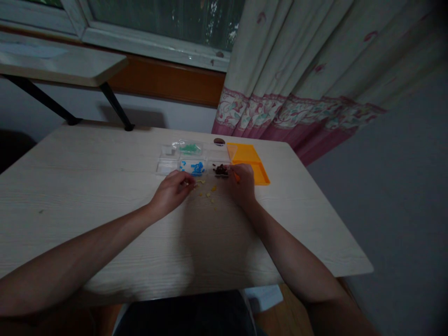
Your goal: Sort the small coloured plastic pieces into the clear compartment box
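Observation:
My left hand (173, 189) rests on the pale wooden table (105, 210) with its fingers curled together over small yellow pieces (210, 190); what it pinches is too small to name. My right hand (241, 184) is closed around a thin orange tool (236, 177), its tip near the compartment of dark brown pieces (220, 170). Just beyond both hands lies a clear plastic compartment box (168, 163) holding blue pieces (194, 166) and green pieces (190, 149).
An orange tray (250, 158) lies right of the box. A small dark round object (219, 141) sits at the table's far edge. Behind are a second table (52, 65), a window (157, 23) and a patterned curtain (297, 84).

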The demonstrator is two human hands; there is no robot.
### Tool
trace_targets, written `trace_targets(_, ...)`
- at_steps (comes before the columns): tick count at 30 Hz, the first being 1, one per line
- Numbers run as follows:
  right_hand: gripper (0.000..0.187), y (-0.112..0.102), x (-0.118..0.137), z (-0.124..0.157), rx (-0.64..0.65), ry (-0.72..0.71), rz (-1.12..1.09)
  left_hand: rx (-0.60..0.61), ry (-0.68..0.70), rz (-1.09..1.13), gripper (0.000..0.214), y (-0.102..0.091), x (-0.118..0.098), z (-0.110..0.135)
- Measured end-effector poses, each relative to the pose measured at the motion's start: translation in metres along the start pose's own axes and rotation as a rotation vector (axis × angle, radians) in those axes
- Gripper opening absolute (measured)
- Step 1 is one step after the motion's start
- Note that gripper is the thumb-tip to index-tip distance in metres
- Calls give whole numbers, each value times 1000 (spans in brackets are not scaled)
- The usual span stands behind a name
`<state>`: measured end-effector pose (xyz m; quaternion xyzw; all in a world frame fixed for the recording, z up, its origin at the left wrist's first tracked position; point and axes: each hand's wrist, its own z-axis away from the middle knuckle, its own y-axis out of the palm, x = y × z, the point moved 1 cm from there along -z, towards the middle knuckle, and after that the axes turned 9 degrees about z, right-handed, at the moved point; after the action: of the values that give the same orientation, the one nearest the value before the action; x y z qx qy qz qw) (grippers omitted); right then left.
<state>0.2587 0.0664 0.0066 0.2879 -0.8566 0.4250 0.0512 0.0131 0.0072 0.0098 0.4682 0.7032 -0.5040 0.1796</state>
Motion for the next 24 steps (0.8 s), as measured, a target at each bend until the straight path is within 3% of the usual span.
trace_targets(5, 24, -3, 10, 4, 15, -112, 7, 0, -3, 48, 13, 0, -2, 0)
trace_targets(11, 17, -7, 34, 16, 141, -406, 8, 60, -23, 131, 26, 4, 2, 2)
trace_targets(14, 20, -8, 43, 22, 146, -519, 19, 114, -18, 103, 34, 6, 3, 3)
trace_targets(19, 15, -9, 51, 25, 88, -553, 19, 154, 33, 109, 36, 6, 0, 5)
trace_targets(24, 13, -11, 52, 24, 110, -522, 16, 201, 47, 92, 36, 5, -4, 5)
